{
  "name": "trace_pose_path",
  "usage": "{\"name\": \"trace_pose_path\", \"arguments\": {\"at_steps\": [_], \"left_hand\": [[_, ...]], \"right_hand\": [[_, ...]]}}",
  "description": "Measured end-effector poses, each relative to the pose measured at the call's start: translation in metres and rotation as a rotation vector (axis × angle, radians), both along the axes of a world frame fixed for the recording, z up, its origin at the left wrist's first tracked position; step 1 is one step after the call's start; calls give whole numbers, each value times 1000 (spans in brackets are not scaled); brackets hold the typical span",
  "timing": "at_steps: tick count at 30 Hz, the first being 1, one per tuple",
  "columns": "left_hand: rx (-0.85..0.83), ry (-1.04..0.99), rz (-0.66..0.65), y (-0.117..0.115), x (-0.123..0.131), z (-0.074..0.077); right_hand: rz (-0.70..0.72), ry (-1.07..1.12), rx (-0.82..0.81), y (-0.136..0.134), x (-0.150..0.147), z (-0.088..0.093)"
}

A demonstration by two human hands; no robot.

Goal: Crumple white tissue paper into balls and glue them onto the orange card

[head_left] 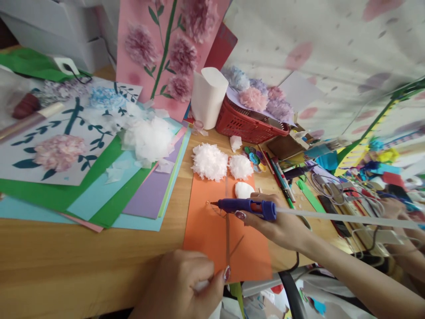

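Glue gun [244, 208] points left above the orange paper [204, 230], your right hand [282, 230] wrapped round its body. Expect it light and rigid; grip behind the probably hot tip. Your left hand's fingers [199, 266] curl nearer; whether holding anything, I cannot tell.

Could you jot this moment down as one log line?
right hand: holds blue glue gun, tip over orange paper | left hand: by paper's near edge | ruffled white pompoms: far edge
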State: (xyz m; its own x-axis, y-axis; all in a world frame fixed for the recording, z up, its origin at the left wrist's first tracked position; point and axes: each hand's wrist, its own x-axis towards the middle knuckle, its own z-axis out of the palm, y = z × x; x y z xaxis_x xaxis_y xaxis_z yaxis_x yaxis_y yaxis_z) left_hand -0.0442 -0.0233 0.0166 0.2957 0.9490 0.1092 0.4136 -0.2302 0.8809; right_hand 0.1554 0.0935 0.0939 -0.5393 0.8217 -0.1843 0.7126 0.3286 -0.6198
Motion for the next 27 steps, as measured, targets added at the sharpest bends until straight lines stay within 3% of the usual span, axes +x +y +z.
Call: {"name": "trace_pose_path", "arguments": {"at_steps": [14,27], "left_hand": [[4,-9,2,0,-1,1],[22,-10,15,2,-1,5]], "right_hand": [[6,-35,12,-1,8,-2],[-87,-9,8,0,4,-3]]}}
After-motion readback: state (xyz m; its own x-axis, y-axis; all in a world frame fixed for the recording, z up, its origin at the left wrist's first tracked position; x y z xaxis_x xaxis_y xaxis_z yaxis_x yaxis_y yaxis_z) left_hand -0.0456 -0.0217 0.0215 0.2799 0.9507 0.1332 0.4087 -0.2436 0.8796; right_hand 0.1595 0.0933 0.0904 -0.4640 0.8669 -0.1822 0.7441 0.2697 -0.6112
